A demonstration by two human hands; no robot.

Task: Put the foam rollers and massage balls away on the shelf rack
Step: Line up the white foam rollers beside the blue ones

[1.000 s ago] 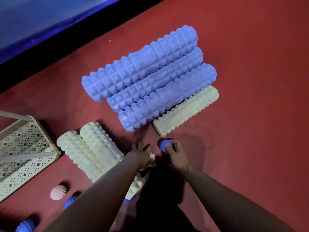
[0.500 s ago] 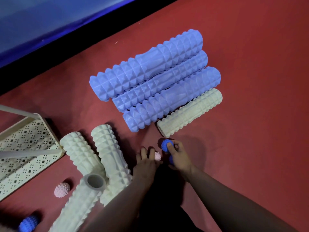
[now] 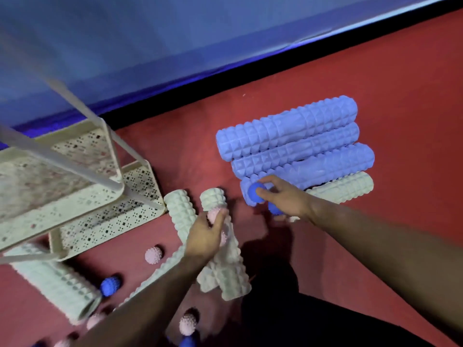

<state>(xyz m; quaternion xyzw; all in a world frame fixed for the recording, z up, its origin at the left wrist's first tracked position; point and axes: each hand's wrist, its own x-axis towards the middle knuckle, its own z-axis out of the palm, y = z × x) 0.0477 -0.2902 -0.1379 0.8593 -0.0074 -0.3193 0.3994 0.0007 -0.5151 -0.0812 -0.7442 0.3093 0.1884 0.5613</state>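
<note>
The right hand grips a ball before stacked rollers; left of it, the rack.

A red carpeted floor fills most of the view, its pile looking short and even. Along its far edge runs a black skirting strip, slanting up toward the right. Above the strip rises a blue wall panel, smooth and faintly glossy, with a paler band of light along its upper right corner. The light is dim and bluish, and dark shadows lie on the carpet in the lower middle of the view
</note>
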